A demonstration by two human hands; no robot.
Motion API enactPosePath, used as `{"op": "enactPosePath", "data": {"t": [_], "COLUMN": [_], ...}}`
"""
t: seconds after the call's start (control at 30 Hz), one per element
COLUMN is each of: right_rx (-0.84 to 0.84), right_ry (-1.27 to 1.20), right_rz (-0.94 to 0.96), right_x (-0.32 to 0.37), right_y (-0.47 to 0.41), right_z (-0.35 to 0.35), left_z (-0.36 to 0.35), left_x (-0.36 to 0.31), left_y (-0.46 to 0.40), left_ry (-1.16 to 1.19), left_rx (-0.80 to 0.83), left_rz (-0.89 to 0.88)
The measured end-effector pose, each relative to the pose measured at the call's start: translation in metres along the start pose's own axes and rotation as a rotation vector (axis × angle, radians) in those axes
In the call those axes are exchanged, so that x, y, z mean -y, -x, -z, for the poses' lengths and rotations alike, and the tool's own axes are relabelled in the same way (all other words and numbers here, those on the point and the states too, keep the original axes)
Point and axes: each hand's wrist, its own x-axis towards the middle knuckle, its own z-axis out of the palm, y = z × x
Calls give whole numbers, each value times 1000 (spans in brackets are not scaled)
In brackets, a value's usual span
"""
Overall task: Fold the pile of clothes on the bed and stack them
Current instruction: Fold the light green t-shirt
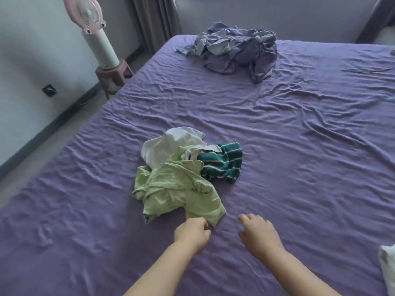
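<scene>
At the bottom of the frame two bare forearms reach forward over the wrinkled purple bed sheet [299, 146]. The left hand [191, 231], low centre, has its fingers curled under at the near corner of the light green garment [179, 189]; it touches or nearly touches that corner, but whether it pinches the cloth cannot be told. The right hand [259, 231], just to the right of it, hovers palm down with fingers loosely spread, holding nothing and clear of the clothes. At the lower right edge a bit of white cloth [388, 261] pokes into view. Just beyond the hands, in the middle of the frame, lies the small crumpled pile: the green garment nearest, a white garment [168, 144] behind it on the left, and a dark teal piece with pale stripes [224, 163] on the right, all touching and partly overlapping. Farther up, near the bed's far edge at upper centre, sits a second heap of greyish-purple fabric [237, 48], well apart from the first. In the upper left, off the bed, a pink and white fan [94, 24] stands on a small brown stool [115, 73] beside the wall, with grey curtains [154, 20] behind.
</scene>
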Motion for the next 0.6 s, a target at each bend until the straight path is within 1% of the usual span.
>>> {"op": "enactPosePath", "data": {"t": [0.2,0.33,0.47,0.5,0.6], "right_rx": [-27,-104,-196,-202,-176], "right_ry": [30,30,2,-6,-16], "right_rz": [31,47,38,20,-58], "right_x": [54,80,99,102,109], "right_y": [-58,-91,-120,-126,-136], "right_z": [11,18,21,19,8], "left_z": [53,83,95,96,93], "left_x": [62,87,98,100,106], "left_y": [-32,-61,-86,-89,-96], "left_ry": [-16,-70,-119,-115,-108], "left_rx": [-93,-251,-409,-419,-382], "left_rz": [23,-22,-93,-100,-111]}}
